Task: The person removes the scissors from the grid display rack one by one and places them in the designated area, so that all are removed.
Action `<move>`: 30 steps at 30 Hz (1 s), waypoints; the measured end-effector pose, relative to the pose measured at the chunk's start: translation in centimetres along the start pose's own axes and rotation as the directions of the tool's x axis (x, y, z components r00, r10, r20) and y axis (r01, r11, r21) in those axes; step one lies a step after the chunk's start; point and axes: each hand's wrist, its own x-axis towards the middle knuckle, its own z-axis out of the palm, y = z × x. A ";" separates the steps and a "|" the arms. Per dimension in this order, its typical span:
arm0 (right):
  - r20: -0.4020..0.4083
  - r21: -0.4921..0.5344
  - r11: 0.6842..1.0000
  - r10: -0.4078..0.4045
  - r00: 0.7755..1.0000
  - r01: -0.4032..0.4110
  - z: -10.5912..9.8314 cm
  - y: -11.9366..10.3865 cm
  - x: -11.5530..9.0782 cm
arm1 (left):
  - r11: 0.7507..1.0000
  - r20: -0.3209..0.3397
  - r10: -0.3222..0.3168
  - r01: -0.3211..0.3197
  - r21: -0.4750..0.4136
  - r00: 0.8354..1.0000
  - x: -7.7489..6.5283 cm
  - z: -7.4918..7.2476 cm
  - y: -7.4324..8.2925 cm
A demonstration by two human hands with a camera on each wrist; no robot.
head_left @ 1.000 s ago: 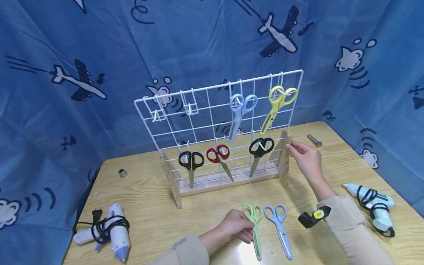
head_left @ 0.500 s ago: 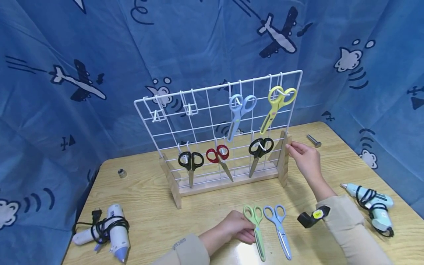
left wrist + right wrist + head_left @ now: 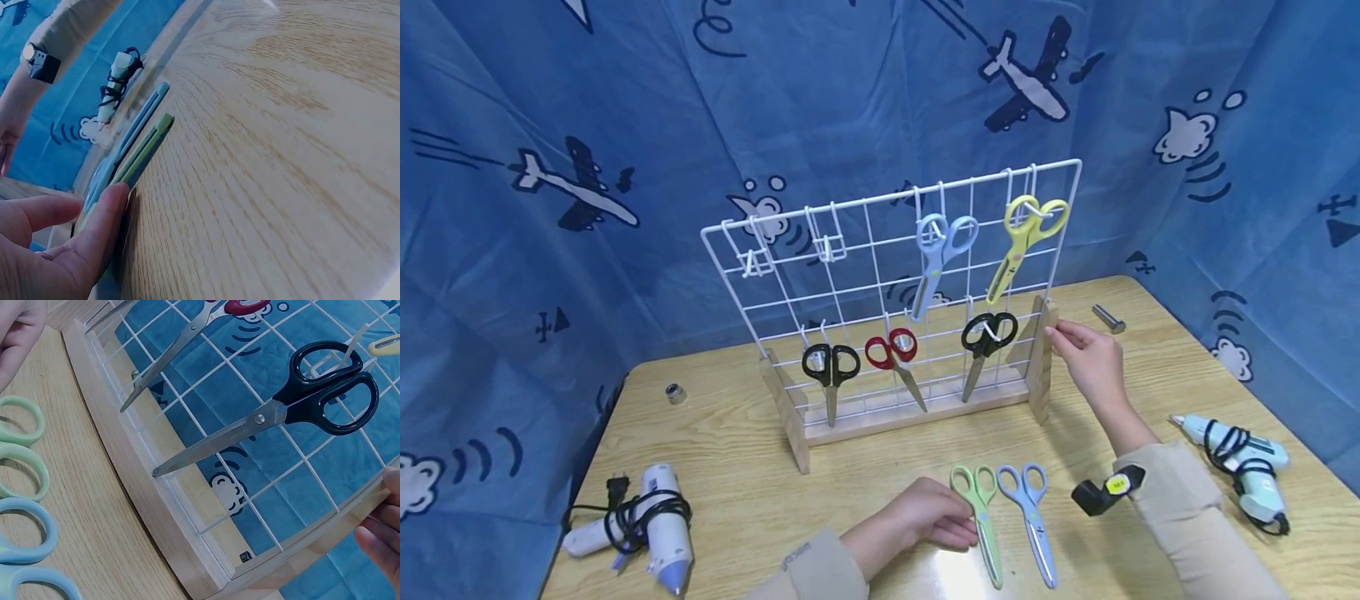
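In the head view, my left hand (image 3: pixel 925 518) is at the green scissors (image 3: pixel 982 510), low in the middle of the wooden table. The left wrist view shows its thumb and a finger pinching them close to the tabletop. Right beside them lie the light blue scissors (image 3: pixel 1033 521), blades toward me. My right hand (image 3: pixel 1096 362) grips the right wooden upright (image 3: pixel 1041 362) of a white wire grid rack (image 3: pixel 850 293). Hanging from the rack's hooks are blue scissors (image 3: pixel 934 268), yellow scissors (image 3: pixel 1019 254), red-handled scissors (image 3: pixel 892 354) and two black-handled scissors (image 3: pixel 832 371).
Two hooks (image 3: pixel 827 247) at the rack's upper left hold nothing. A white glue gun (image 3: pixel 666 525) with its cord wrapped lies at left, a mint glue gun (image 3: pixel 1247 458) at right. A small metal nut (image 3: pixel 675 393) and a bolt (image 3: pixel 1108 318) lie farther back.
The green scissors' blade tip has swung slightly right, toward the light blue pair, with my left hand at them. My right hand stays on the upright. The head view has shifted slightly.
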 end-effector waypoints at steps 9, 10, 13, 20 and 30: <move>0.001 -0.002 1.000 -0.003 1.000 0.003 0.1 -0.1 0.1 | 0.997 -0.032 0.060 -0.058 0.056 0.998 -0.9 -0.6 1.6; 0.003 -0.005 1.000 -0.002 1.000 0.002 0.1 0.0 0.1 | 0.994 -0.040 0.086 -0.083 0.069 0.996 -1.0 -0.7 2.2; 0.008 0.002 1.000 0.005 1.000 -0.005 0.1 0.1 0.1 | 0.974 -0.076 0.194 -0.183 0.131 0.978 -1.7 -1.0 4.5; 0.000 0.008 1.000 0.008 1.000 -0.008 -0.2 0.3 0.1 | 0.813 -0.144 0.509 -0.418 0.405 0.849 -5.8 -0.5 12.1; 0.000 0.045 0.999 0.006 1.000 -0.006 0.2 0.1 0.1 | 0.464 -0.212 0.881 -0.683 0.564 0.423 -6.6 -2.2 17.4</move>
